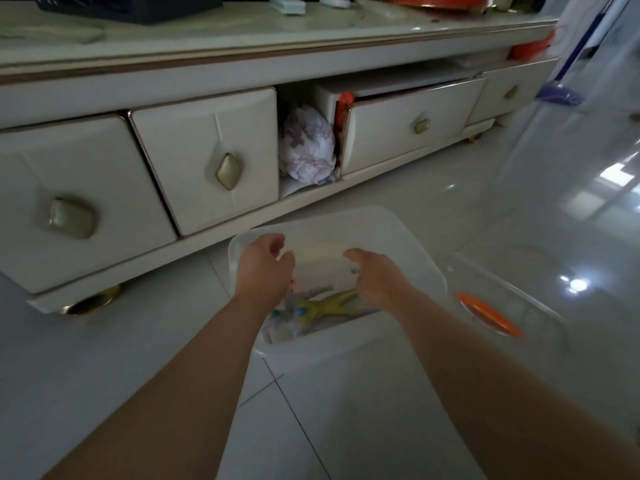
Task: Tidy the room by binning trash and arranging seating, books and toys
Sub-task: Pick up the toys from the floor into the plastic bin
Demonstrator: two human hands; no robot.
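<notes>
Translucent plastic lid [381, 233] sits under the left hand [265, 268] and right hand [377, 277], arms outstretched and fingers curled; whether they grip it I cannot tell. The bin [311, 344] beneath, on the floor [138, 375], holds a yellow toy [325, 303]. The clear basket [540, 306] beside it holds an orange piece [490, 315].

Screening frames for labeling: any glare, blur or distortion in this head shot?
Head view: dim overall; bright glare on the floor tiles at right; motion blur smears the orange item and clear basket; the wide-angle lens bows the cabinet top; drawer fronts read fairly sharp.
</notes>
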